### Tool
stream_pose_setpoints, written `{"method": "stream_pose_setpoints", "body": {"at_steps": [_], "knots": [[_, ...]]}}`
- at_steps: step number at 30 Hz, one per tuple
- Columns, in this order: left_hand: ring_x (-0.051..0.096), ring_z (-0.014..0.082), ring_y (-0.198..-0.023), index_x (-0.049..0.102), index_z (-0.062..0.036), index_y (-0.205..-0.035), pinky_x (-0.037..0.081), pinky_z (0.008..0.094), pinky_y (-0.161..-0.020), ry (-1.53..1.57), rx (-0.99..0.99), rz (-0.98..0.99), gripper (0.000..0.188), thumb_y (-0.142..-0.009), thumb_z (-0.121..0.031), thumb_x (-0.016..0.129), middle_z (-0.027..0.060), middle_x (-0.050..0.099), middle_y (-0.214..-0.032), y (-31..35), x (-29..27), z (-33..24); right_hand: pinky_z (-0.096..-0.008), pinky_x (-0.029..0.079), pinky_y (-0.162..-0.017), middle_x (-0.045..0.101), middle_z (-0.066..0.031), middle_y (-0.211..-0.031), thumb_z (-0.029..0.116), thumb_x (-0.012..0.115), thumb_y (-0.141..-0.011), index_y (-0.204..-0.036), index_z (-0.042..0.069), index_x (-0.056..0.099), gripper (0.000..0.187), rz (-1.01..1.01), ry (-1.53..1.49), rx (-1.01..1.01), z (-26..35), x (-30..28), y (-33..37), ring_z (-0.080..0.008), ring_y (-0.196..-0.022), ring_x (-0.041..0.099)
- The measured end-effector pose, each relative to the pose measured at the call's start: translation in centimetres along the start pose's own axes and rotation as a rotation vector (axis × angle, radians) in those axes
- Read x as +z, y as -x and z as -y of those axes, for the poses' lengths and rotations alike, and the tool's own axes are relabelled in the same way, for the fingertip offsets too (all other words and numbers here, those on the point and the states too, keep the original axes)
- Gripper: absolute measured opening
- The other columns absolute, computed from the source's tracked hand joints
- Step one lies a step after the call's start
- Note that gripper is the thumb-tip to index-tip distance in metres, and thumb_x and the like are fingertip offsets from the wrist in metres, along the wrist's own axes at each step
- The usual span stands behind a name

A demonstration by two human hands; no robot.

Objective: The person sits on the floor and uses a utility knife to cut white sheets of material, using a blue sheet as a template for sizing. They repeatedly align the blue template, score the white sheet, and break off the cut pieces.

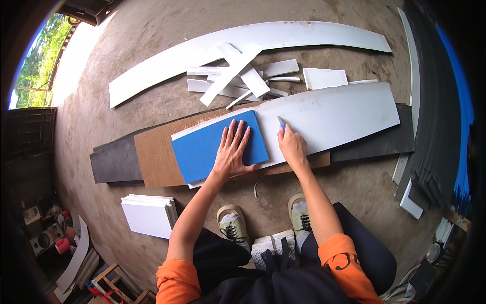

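Note:
My left hand (233, 150) lies flat on a blue rectangular board (202, 152), its fingers stretched out and pressing on it. Under that board is a long white foam-like sheet (334, 114), which reaches out to the right. In my right fist (292, 145) is a utility knife (281, 123) with a blue body. Its blade points up and away, just right of the blue board's edge, over the white sheet. I cannot tell whether the tip touches the sheet. Below the sheet lie a brown wooden board (157, 159) and dark boards (116, 161).
White offcut strips (238, 76) lie piled beyond the sheet, with a long white panel (253, 38) behind them. A stack of white rectangular pieces (148, 215) sits near my left knee. Dark sheets (435, 101) stand along the right. Speakers (48, 238) are at the lower left.

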State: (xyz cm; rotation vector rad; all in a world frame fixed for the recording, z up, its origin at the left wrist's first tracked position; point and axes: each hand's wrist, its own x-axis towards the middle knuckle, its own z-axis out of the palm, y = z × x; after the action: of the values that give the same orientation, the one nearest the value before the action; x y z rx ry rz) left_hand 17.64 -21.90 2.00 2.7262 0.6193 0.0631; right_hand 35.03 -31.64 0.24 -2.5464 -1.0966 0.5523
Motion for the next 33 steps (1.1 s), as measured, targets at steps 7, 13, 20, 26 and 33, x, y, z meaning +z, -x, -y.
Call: {"method": "stream_pose_setpoints", "body": {"at_steps": [7,13,20,26,33], "knots": [[0.011,0.0364,-0.131,0.024,-0.0053,-0.135,0.011,0.0474,-0.106,0.001,0.028,-0.005,0.103,-0.053,-0.047,0.069,0.0191,0.018,-0.140,-0.4,-0.4,0.6,-0.0468,0.047,-0.056,0.059,-0.0182,-0.061,0.028,0.040,-0.088,-0.089,0.004,0.050,0.026,-0.003,-0.006,-0.002,0.1,-0.2,0.0,-0.0373,-0.061,0.060],[0.012,0.0372,-0.130,0.022,-0.0058,-0.136,0.013,0.0484,-0.106,-0.015,0.033,-0.022,0.104,-0.052,-0.047,0.068,0.0190,0.019,-0.140,-0.8,-0.1,0.9,-0.0463,0.047,-0.055,0.060,-0.0175,-0.061,0.028,0.040,-0.088,-0.090,0.003,0.050,0.027,0.011,0.005,-0.005,0.1,-0.1,-0.1,-0.0365,-0.060,0.060],[0.012,0.0360,-0.131,0.025,-0.0062,-0.135,0.012,0.0461,-0.106,-0.017,0.033,-0.034,0.100,-0.054,-0.048,0.066,0.0180,0.019,-0.140,-0.7,0.0,1.3,-0.0440,0.048,-0.051,0.058,-0.0176,-0.056,0.027,0.040,-0.089,-0.090,0.003,0.047,0.025,0.049,0.003,-0.034,1.0,-0.1,0.0,-0.0360,-0.056,0.060],[0.013,0.0360,-0.131,0.025,-0.0064,-0.135,0.011,0.0449,-0.107,-0.008,0.035,-0.062,0.100,-0.056,-0.055,0.064,0.0176,0.020,-0.140,-0.6,0.3,1.4,-0.0410,0.051,-0.055,0.061,-0.0173,-0.065,0.022,0.038,-0.090,-0.089,0.000,0.048,0.024,0.029,0.043,-0.126,6.5,0.5,-1.9,-0.0336,-0.063,0.062],[0.012,0.0348,-0.131,0.024,-0.0062,-0.135,0.011,0.0451,-0.107,0.018,0.039,-0.075,0.100,-0.057,-0.055,0.062,0.0163,0.019,-0.141,-0.3,0.4,1.7,-0.0433,0.050,-0.065,0.062,-0.0217,-0.073,0.020,0.039,-0.087,-0.090,-0.003,0.051,0.026,0.095,0.022,-0.076,7.7,1.7,-3.4,-0.0361,-0.073,0.062]]}}
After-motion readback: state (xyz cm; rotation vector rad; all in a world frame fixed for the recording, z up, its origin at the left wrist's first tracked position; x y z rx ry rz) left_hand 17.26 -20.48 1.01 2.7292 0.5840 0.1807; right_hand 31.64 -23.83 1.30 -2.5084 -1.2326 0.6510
